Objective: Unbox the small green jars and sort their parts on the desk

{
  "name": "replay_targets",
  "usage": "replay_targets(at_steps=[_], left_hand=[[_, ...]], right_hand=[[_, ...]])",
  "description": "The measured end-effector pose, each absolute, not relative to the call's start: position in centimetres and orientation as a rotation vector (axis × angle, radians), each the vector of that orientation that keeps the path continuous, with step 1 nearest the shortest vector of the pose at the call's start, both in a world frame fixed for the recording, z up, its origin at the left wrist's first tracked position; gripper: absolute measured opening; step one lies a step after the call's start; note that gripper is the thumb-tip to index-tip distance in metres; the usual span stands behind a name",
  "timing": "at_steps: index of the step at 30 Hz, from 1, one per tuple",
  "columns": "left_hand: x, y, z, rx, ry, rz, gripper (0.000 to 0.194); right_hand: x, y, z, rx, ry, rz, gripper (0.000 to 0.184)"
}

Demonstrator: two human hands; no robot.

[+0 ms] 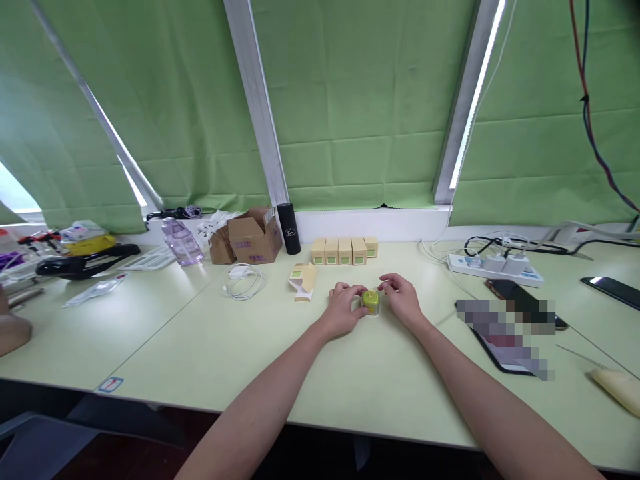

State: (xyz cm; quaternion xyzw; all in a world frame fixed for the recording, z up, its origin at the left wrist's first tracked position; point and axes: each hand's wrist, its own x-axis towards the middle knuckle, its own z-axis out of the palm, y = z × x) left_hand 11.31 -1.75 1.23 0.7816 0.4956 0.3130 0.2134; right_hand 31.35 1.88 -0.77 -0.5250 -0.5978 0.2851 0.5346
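A small clear jar with a yellow-green lid (pixel 371 301) stands upright on the table in front of me. My left hand (pixel 344 310) grips it from the left, thumb low and index finger near the lid. On the other side, my right hand (pixel 401 299) has its fingertips bent together close to the lid's upper right. Whatever those fingertips hold, if anything, is too small to make out. Left of the hands lies an opened cardboard box (pixel 303 282), tan with a green label and a white inside. Behind the jar, several similar small boxes (pixel 345 251) stand in a row.
A coiled white cable (pixel 245 280), a brown carton (pixel 254 237), a black cylinder (pixel 289 229) and a purple bottle (pixel 181 241) are to the left. Rightward lie a power strip (pixel 493 267) and phones (pixel 525 303). Another person's arm (pixel 13 331) rests at the far left.
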Motion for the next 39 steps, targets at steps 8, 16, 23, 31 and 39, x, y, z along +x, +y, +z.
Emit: replay_targets(at_steps=[8,16,23,31,39], left_hand=[[10.5,-1.1,1.2,1.961,1.375,1.123,0.044],[10.2,-1.1,2.0,1.833,1.318,1.331,0.042],[10.6,-1.2,1.9,1.790,1.294,1.377,0.041],[10.2,-1.1,2.2,1.824,1.185,1.479,0.028],[10.3,-1.8,2.6,1.903,1.119,1.521,0.023]], right_hand=[[31.1,1.4,-0.4,-1.161,-1.451,0.718,0.030],[30.0,0.3,0.5,-0.940,-1.501,0.932,0.046],[28.7,-0.2,0.5,-0.761,-1.358,1.159,0.056],[28.7,-0.4,1.1,-0.616,-1.102,1.413,0.054],[28.8,-0.7,1.2,-0.526,-1.007,1.585,0.040]])
